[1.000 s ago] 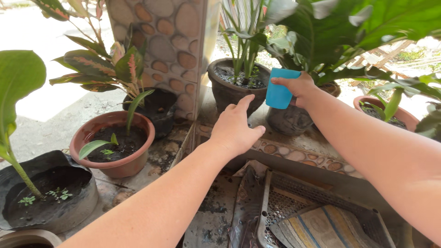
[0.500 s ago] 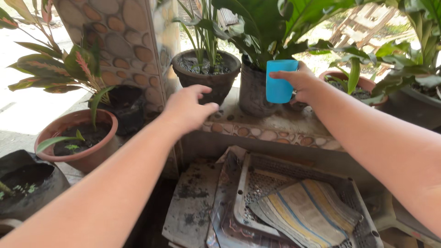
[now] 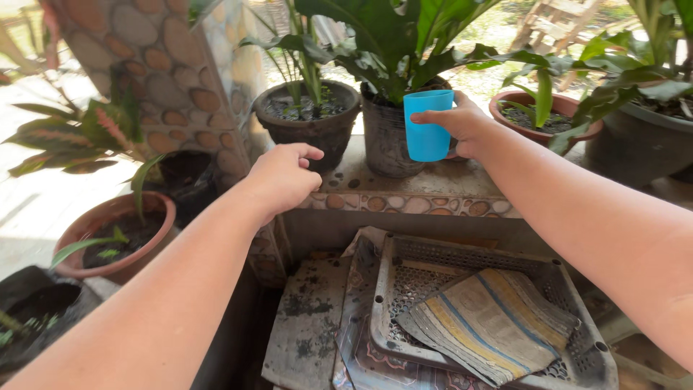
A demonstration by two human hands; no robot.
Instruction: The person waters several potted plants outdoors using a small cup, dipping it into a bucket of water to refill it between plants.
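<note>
Your right hand grips the blue cup upright beside the dark pot; left hand hovers loosely curled, empty.

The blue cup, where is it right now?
The blue cup is in the right hand, upper middle of the head view, held upright in front of the dark pot on the pebble ledge.

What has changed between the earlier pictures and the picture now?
The left hand pulled back from the dark pot and curled its spread fingers loosely. The right hand brought the blue cup from tilted to upright beside the broad-leafed plant's pot. The camera swung right. The right hand's grip on the cup stayed; the left hand stayed empty.
</note>
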